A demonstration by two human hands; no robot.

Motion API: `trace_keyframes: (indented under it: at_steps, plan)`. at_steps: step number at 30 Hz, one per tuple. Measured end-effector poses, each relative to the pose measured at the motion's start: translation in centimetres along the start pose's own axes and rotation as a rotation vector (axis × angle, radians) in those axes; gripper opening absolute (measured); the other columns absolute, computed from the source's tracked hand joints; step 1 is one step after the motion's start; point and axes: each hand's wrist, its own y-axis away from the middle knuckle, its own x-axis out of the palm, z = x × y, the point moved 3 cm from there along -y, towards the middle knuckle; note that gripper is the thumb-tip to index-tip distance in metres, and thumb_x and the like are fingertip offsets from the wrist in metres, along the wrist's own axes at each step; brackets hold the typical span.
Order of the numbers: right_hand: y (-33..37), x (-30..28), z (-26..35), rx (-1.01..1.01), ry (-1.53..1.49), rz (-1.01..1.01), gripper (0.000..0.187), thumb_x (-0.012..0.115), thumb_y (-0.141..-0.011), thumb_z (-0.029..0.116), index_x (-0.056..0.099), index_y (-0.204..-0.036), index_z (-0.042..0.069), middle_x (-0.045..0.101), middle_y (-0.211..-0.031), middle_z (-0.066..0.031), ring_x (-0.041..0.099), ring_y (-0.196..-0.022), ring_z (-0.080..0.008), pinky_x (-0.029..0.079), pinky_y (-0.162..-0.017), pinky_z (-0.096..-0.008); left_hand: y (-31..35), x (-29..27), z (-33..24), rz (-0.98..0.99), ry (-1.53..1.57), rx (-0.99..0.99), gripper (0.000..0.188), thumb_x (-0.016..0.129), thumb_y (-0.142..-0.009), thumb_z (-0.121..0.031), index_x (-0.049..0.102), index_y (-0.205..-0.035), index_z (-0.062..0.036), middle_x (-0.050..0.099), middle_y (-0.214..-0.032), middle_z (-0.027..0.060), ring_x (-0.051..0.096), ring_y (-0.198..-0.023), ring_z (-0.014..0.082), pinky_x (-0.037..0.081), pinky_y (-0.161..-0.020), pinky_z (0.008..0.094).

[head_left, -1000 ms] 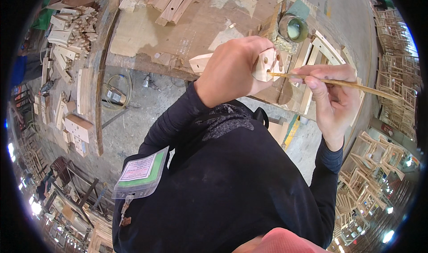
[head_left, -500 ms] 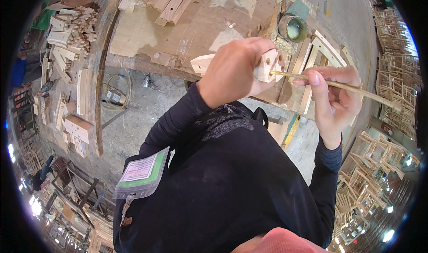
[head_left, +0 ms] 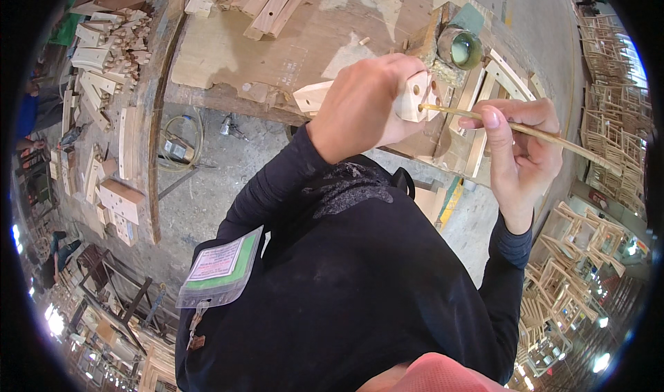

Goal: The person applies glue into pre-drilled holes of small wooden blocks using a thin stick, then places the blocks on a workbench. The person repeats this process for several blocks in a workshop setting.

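Evidently, a drilled wooden piece (head_left: 409, 106) sits in the left hand (head_left: 361, 105), a stick's tip at one hole.
Above the workbench's (head_left: 228, 57) near edge, the left fingers wrap the piece, tips mostly hidden; the right hand (head_left: 522, 150) pinches the stick (head_left: 574, 148) between thumb and fingers. Beyond, an open round can (head_left: 475, 46) has pale greenish contents; a clear pouch (head_left: 207, 299) on the black top (head_left: 346, 281) holds a card (head_left: 216, 266).

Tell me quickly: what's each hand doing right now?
Left hand: closed around drilled light wood.
Right hand: closed on a thin stick, tip at a drilled hole.
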Motion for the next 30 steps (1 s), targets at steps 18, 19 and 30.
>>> trace_keyframes:
  at_steps: [18, 19, 30]
  plan:
    - [0.5, -2.5, 0.9, 0.067, 0.011, -0.329, 0.01, 0.062, -0.101, 0.008, 0.057, -0.102, -0.001, 0.071, -0.092, -0.0146, 0.072, -0.083, -0.019, 0.058, -0.079, -0.0294, -3.9, -4.5, 8.8, -0.05, -0.03, -0.109, 0.035, 0.083, -0.067, -0.019, 0.071, -0.095, -0.0011, 0.071, -0.083, 0.0177, 0.071, -0.076, 0.0323, 0.055, -0.072, 0.0362]
    - [1.1, -3.3, 0.6, 0.082, 0.037, -0.388, 0.01, 0.06, -0.102, 0.008, 0.057, -0.102, -0.001, 0.071, -0.093, -0.0152, 0.072, -0.084, -0.0191, 0.058, -0.078, -0.0297, -5.4, -4.8, 11.8, -0.092, -0.038, -0.094, 0.035, 0.083, -0.066, -0.021, 0.072, -0.092, -0.0015, 0.072, -0.082, 0.0192, 0.071, -0.076, 0.0336, 0.056, -0.071, 0.038]
    - [10.0, -6.8, -2.9, 0.308, 0.149, -0.726, 0.015, 0.06, -0.104, 0.016, 0.059, -0.101, 0.001, 0.07, -0.089, -0.0128, 0.069, -0.08, -0.0176, 0.058, -0.076, -0.0312, -18.3, -7.6, 33.4, -0.146, -1.036, -0.474, 0.112, 0.087, -0.064, -0.041, 0.031, -0.151, 0.0011, 0.047, -0.146, 0.0232, 0.048, -0.133, 0.0401, 0.04, -0.108, 0.058]
